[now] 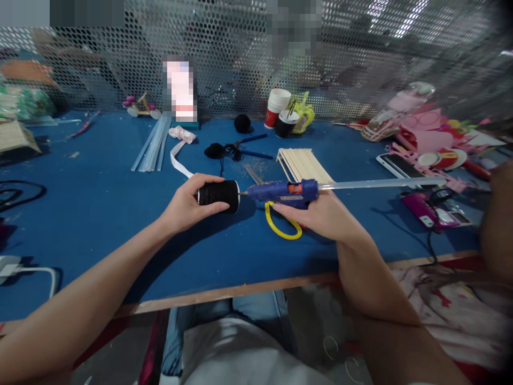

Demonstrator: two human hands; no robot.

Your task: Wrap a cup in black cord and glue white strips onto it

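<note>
Blue tabletop (100, 211) below, our left hand (186, 203) holds a black cylinder (218, 195) sideways, apparently to meet the glue gun (272, 191) our right hand (326, 216) grips; contact unclear.

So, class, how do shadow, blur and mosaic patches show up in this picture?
All in the head view: a soft shadow darkens the blue table beside the left forearm; the black spool and glue gun look fairly clear, the pink items at right smeared; mosaic blocks cover the bright screen.
</note>
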